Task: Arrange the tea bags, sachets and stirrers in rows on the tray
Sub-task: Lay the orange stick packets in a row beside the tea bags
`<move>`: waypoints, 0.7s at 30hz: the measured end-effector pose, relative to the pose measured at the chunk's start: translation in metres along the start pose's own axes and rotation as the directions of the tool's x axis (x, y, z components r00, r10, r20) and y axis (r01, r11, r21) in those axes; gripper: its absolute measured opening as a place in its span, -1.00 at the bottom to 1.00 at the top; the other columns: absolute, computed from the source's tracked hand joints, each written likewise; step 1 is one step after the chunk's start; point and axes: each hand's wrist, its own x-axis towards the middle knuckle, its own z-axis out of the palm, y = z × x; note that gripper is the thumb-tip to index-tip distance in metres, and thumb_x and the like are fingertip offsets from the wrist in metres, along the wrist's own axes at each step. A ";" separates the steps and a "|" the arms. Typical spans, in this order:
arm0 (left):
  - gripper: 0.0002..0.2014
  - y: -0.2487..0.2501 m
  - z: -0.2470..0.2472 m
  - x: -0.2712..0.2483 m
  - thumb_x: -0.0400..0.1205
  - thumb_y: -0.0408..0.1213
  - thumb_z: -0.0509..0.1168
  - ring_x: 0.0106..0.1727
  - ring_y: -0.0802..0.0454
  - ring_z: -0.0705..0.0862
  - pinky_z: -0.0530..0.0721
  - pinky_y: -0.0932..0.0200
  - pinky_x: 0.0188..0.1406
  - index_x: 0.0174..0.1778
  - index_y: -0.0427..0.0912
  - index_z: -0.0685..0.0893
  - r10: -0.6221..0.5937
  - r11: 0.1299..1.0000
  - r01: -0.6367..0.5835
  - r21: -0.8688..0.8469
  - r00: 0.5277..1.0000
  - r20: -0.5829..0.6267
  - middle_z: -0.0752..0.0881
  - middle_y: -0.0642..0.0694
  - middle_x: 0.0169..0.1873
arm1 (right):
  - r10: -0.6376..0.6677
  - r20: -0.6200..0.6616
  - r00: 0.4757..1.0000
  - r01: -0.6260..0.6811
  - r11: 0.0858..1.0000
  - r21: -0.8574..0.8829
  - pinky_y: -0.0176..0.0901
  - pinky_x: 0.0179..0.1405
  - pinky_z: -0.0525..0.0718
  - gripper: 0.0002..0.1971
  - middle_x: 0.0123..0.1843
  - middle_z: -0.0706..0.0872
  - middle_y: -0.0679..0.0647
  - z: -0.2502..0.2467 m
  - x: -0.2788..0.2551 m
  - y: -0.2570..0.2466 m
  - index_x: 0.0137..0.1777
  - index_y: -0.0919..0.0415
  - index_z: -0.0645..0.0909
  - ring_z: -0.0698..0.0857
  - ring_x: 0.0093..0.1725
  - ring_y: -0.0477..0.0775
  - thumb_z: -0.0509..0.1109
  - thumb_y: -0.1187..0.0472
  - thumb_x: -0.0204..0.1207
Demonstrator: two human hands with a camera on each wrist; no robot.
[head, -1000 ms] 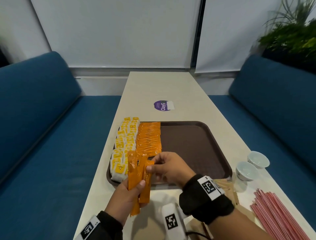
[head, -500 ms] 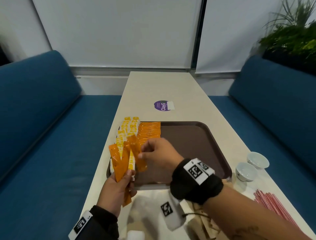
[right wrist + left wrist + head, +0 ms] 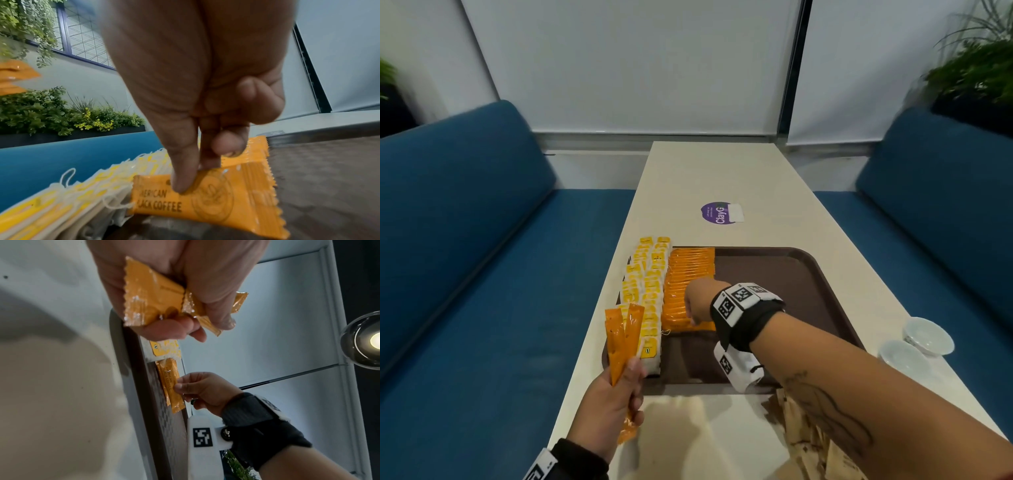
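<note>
We are working at a pale table point(image 3: 709, 178) with a brown tray point(image 3: 784, 274) lying on it. Our right hand point(image 3: 700, 301) is reaching over the tray's left part, and its thumb and fingers are pinching one orange coffee sachet point(image 3: 205, 199) that is lying at the near end of the sachet row point(image 3: 690, 274). The right wrist view is showing this sachet resting flat on the tray floor, printed side up, just beside the tea bags point(image 3: 647, 291). The tea bags are standing in rows along the tray's left edge, white with yellow labels, their strings hanging loose at the near end.

Our left hand point(image 3: 613, 407) is hovering over the table's near left edge, in front of the tray, and its fingers are clenching round spare orange sachets point(image 3: 625, 339); at least two are sticking up from the fist, fanned apart at the top. The left wrist view is showing their crimped lower ends poking out below the curled fingers point(image 3: 168, 327).

To the right of the tray, two small white cups point(image 3: 914, 346) are sitting on the table, touching or nearly so. Near our right forearm, brown paper packets point(image 3: 808, 438) are lying in a loose heap on the table. A round purple sticker point(image 3: 717, 213) is sitting on the table beyond the tray. Blue sofas point(image 3: 482, 274) are flanking the table on both sides.
</note>
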 end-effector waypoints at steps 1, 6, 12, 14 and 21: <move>-0.62 0.000 0.000 0.000 0.51 0.01 0.22 -0.48 0.02 0.40 0.48 0.15 -0.55 -0.17 -0.31 0.59 -0.004 1.000 0.004 0.001 1.000 -0.001 0.43 -0.08 -0.56 | -0.007 0.001 1.000 0.007 0.999 -0.032 -0.06 0.03 0.65 -0.74 0.07 0.73 0.13 0.001 0.002 -0.003 0.13 0.32 0.71 0.70 0.05 0.12 0.45 0.18 0.53; -0.66 0.000 -0.001 0.003 0.59 -0.04 0.20 -0.48 0.00 0.43 0.52 0.16 -0.56 -0.16 -0.31 0.59 -0.036 0.999 0.036 0.028 0.999 -0.009 0.44 -0.13 -0.52 | -0.019 -0.046 0.999 0.015 0.996 -0.083 -0.10 -0.12 0.58 -0.74 -0.07 0.64 0.13 0.007 0.011 -0.002 0.10 0.34 0.68 0.67 -0.03 0.16 0.42 0.15 0.55; -0.66 -0.003 0.002 0.006 0.60 -0.04 0.18 -0.45 -0.02 0.46 0.54 0.13 -0.49 -0.12 -0.30 0.58 -0.071 0.997 0.071 0.040 0.997 0.003 0.47 -0.17 -0.47 | 0.010 -0.104 0.995 -0.013 1.000 -0.023 -0.03 -0.15 0.71 -0.81 -0.21 0.65 0.09 0.012 0.021 0.003 -0.20 0.23 0.60 0.68 -0.19 0.13 0.47 0.12 0.49; -0.65 -0.003 0.004 0.006 0.60 -0.03 0.18 -0.45 -0.03 0.46 0.54 0.12 -0.48 -0.12 -0.31 0.58 -0.074 0.997 0.073 0.040 0.997 0.016 0.47 -0.17 -0.47 | -0.002 -0.112 0.994 -0.001 1.000 -0.025 -0.07 -0.24 0.67 -0.81 -0.26 0.63 0.08 0.012 0.021 0.002 -0.17 0.25 0.62 0.67 -0.21 0.13 0.47 0.12 0.49; -0.55 -0.003 0.006 0.006 0.41 0.07 0.21 -0.45 -0.01 0.46 0.53 0.14 -0.50 -0.15 -0.32 0.60 -0.103 0.995 0.102 0.017 0.993 0.058 0.48 -0.15 -0.47 | 0.013 -0.179 0.984 -0.011 1.000 0.014 -0.07 -0.33 0.61 -0.80 -0.37 0.55 0.03 0.016 0.024 -0.001 -0.17 0.29 0.61 0.65 -0.26 0.14 0.50 0.15 0.45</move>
